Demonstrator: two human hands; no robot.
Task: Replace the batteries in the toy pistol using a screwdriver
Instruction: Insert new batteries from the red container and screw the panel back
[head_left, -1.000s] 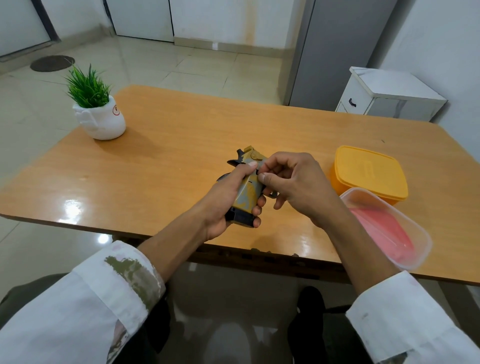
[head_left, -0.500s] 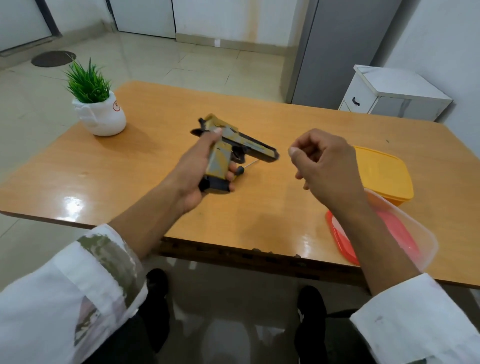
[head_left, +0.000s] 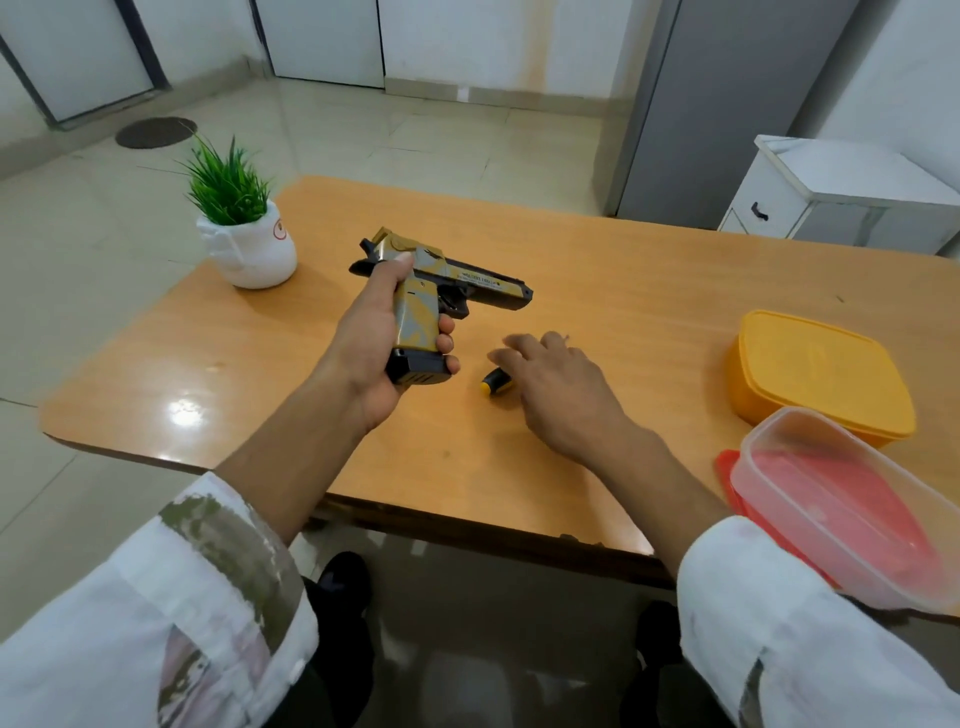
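Down from its raised spot, my right hand (head_left: 561, 395) is dropping toward the table (head_left: 623, 270). My left hand (head_left: 371, 353) is gripping the toy pistol (head_left: 441, 278) by its handle above the table, barrel pointing right. Just right, the screwdriver (head_left: 492, 378) is lying flat, my right fingers (head_left: 511, 345) stretching loosely over it, holding nothing.

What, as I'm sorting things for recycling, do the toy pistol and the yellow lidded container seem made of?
The toy pistol: probably moulded plastic, matte gold-and-grey camouflage print, black base. The yellow lidded container: apparently opaque plastic, faint sheen, rounded moulded corners.
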